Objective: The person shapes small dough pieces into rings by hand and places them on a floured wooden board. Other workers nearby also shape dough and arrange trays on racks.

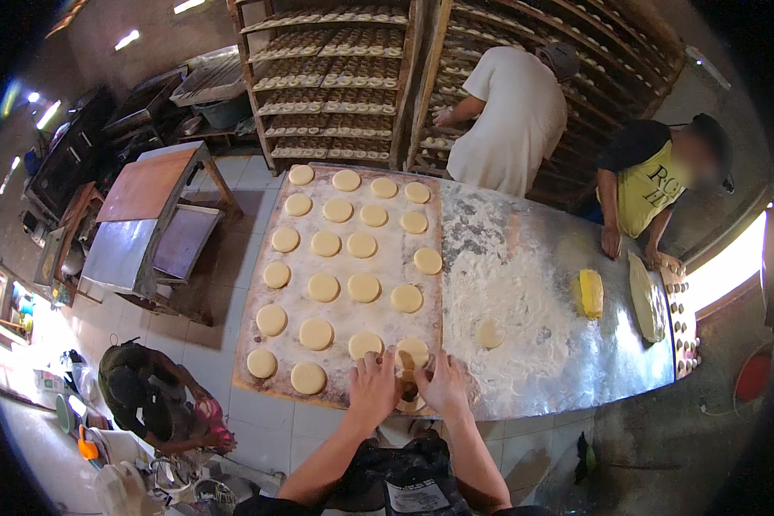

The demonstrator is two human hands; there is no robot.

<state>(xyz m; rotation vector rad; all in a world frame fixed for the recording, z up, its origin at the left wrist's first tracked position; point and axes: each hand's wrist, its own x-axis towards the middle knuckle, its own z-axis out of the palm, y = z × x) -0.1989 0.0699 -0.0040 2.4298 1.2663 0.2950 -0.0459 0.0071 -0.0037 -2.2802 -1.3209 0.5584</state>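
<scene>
Both of my hands are close together at the near right corner of a floured board. Fingertips of my left hand point(374, 385) reach the left edge of a pale round of dough point(414, 346). From the other side, the fingers of my right hand point(445, 389) close in on that same round. A dark brown patch lies between my hands, too shaded to make out. Another dough round point(365, 344) sits just beyond my left fingertips. Several more flat rounds stand in rows across the floured board point(258, 258).
Right of the board, a metal table point(542, 361) carries scattered flour, a yellow block point(590, 293) and a flat dough sheet point(647, 297). One person point(516, 112) works at the loaded racks point(327, 77); another point(645, 181) stands at the right. A third person point(146, 387) is lower left.
</scene>
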